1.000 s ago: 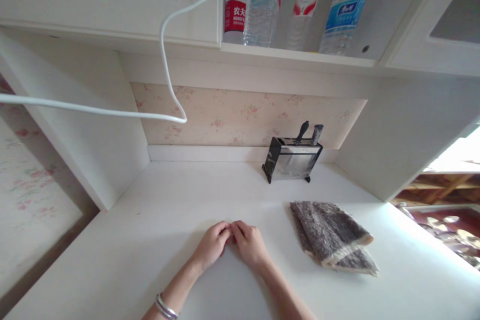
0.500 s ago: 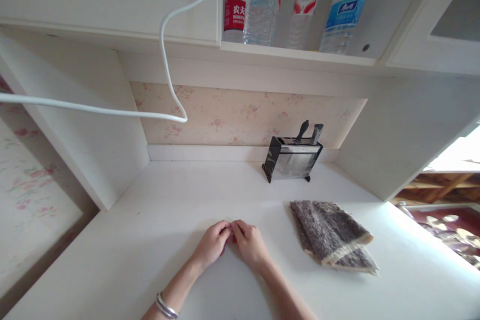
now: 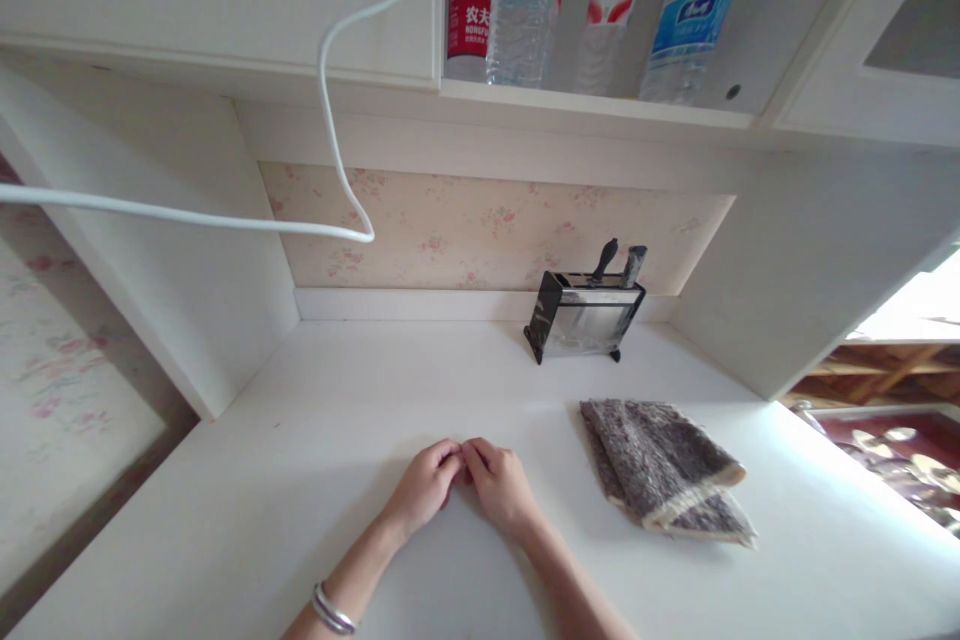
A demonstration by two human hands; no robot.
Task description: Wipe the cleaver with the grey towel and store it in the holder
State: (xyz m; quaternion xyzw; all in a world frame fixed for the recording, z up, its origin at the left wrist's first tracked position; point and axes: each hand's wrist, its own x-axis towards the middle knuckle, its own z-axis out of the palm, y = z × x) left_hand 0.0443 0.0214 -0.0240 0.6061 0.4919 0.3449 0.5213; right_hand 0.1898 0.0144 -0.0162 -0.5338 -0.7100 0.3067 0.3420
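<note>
My left hand and my right hand rest on the white countertop, their curled fingertips meeting. Both are closed, and no object shows in them; their palms are turned out of sight. To the right of my right hand lies a folded grey-brown cloth with a pale edge, apart from the hand. Farther back stands a knife block with clear front and black ends. Two dark handles stick up from its top.
Above the counter, an open cabinet shelf holds several plastic bottles, among them a blue-labelled bottle. A white cable hangs in front at the upper left. White side panels bound the counter.
</note>
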